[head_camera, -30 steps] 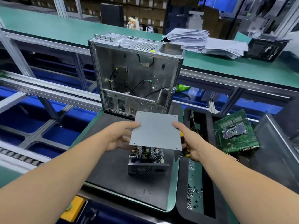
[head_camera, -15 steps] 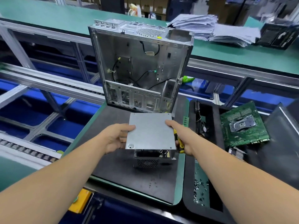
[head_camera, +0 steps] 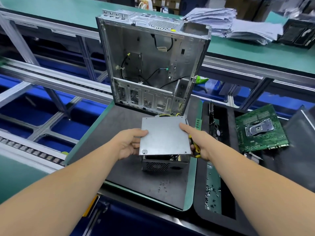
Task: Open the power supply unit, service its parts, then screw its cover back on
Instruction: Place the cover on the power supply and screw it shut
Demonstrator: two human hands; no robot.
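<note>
The power supply unit (head_camera: 162,165) stands on the black mat (head_camera: 122,167), its mesh front facing me. Its flat grey metal cover (head_camera: 164,136) lies on top of it, with a small gap still showing at the near edge. My left hand (head_camera: 129,144) grips the cover's left edge, thumb on top. My right hand (head_camera: 198,142) touches the cover's right edge with the index finger stretched out, while its other fingers curl round a yellow-and-black screwdriver (head_camera: 195,147).
An empty computer case (head_camera: 150,62) stands upright just behind the unit. A black tray (head_camera: 198,193) on the right holds loose screws (head_camera: 210,193) and a green motherboard (head_camera: 260,128). Paper stacks (head_camera: 221,23) lie on the far green bench. A roller conveyor runs at the left.
Both hands have lowered the cover from above the open unit down onto its top. The unit's inner parts, visible a second ago, are now mostly hidden.
</note>
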